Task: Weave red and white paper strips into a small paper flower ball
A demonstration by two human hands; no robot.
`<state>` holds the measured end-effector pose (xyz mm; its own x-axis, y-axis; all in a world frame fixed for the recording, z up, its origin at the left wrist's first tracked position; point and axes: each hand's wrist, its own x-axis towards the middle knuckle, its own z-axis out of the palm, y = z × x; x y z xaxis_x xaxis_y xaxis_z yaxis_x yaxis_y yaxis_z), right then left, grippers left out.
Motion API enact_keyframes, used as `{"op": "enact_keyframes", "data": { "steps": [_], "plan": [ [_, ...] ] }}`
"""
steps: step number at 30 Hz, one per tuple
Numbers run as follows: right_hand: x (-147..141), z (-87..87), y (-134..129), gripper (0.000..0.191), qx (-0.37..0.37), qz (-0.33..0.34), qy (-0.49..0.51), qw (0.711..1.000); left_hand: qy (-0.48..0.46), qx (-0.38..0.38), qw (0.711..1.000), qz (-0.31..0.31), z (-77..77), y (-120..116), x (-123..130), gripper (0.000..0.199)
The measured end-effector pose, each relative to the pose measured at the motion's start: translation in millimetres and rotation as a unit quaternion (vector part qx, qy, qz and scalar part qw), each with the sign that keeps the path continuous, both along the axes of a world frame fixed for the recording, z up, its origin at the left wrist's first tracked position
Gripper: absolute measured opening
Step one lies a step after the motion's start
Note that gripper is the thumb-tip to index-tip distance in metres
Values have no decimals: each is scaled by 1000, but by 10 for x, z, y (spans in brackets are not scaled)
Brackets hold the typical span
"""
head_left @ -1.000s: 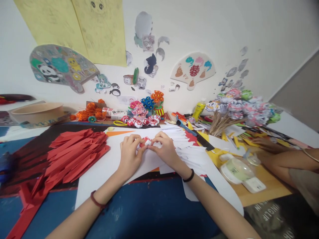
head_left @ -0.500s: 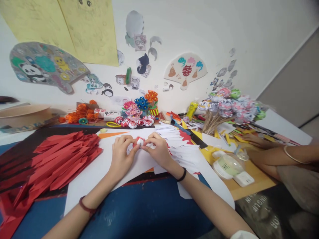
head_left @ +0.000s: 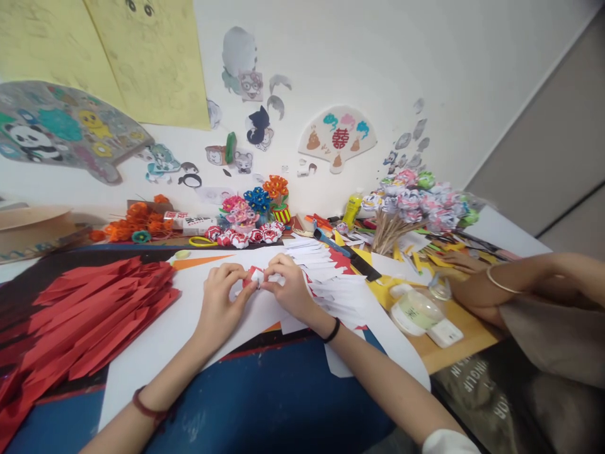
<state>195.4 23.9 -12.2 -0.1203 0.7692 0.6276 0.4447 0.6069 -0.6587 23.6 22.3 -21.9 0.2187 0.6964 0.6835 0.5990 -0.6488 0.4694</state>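
Paper, red and white and folded small, sits between our two hands: this folded piece (head_left: 256,276) is pinched by the fingertips of our left hand (head_left: 220,302) on one side and of our right hand (head_left: 290,293) on the other. Both sets of fingers are closed on it, as they were a second ago, and we still hold it above the white sheet (head_left: 151,347) on the blue surface (head_left: 265,397).

What has changed most is our view, which has swung to the right, so everything sits further left. The round bowl (head_left: 35,230), whole before, is now cut by the left edge, and so is the painted panda fan (head_left: 61,129). The red strips (head_left: 99,315) have slid toward that edge too, though they lie in the same heap beside the sheet. On the right we now see more of the co-worker's forearm (head_left: 510,277), and white cloth (head_left: 449,442) shows on our right arm at the bottom.

The white strips (head_left: 326,277) keep their place in a row just beyond our right hand. Behind our hands we see the red-and-white flowers (head_left: 239,239) in line, and, toward the right, the bunch of paper flowers (head_left: 425,205) on stems, all unmoved.
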Motion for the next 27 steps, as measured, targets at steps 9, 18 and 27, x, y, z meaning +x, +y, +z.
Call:
{"op": "enact_keyframes", "data": {
  "steps": [9, 18, 27],
  "plan": [
    [55, 33, 42, 11, 13, 24, -12, 1000, 30, 15, 999, 15, 19, 22, -51, 12],
    [83, 17, 79, 14, 18, 41, -29, 999, 32, -5, 999, -3, 58, 0, -44, 17],
    [98, 47, 89, 19, -3, 76, -15, 997, 31, -7, 999, -2, 75, 22, -80, 15]
  ]
}}
